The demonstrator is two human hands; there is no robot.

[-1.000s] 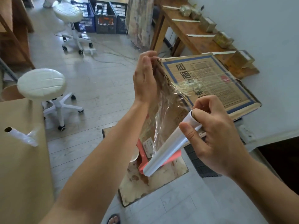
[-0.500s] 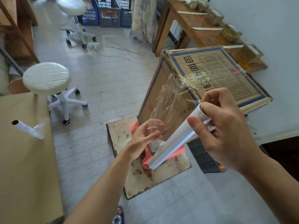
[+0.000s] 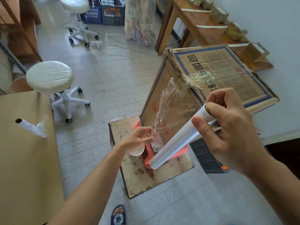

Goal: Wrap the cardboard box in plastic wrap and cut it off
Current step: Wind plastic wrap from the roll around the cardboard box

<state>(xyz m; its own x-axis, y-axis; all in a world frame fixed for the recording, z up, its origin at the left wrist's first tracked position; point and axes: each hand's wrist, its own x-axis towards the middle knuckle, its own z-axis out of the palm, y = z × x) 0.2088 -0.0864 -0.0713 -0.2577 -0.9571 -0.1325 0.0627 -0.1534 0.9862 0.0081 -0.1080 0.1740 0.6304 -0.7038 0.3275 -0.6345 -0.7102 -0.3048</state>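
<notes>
A: Where is the cardboard box (image 3: 191,82) sitting?

B: It is sitting on the red stool (image 3: 180,151), at the far edge of the stained board (image 3: 146,174). Your left hand (image 3: 139,137) has dropped from the top corner and is now pinching the thin, crinkly plastic wrap (image 3: 168,101) low down.

A: So more is pulling off?

B: Yes. Your right hand (image 3: 232,127) is curling tight round the smooth white roll (image 3: 180,140).

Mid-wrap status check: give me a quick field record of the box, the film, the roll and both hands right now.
box: cardboard box, tilted, standing on a stained board
film: plastic wrap bunched, running from the box's top edge down to the left hand
roll: wrap roll, angled down-left
left hand: left hand, grip pinching the film's lower end
right hand: right hand, grip on the roll's upper end
cut: not yet done
</notes>
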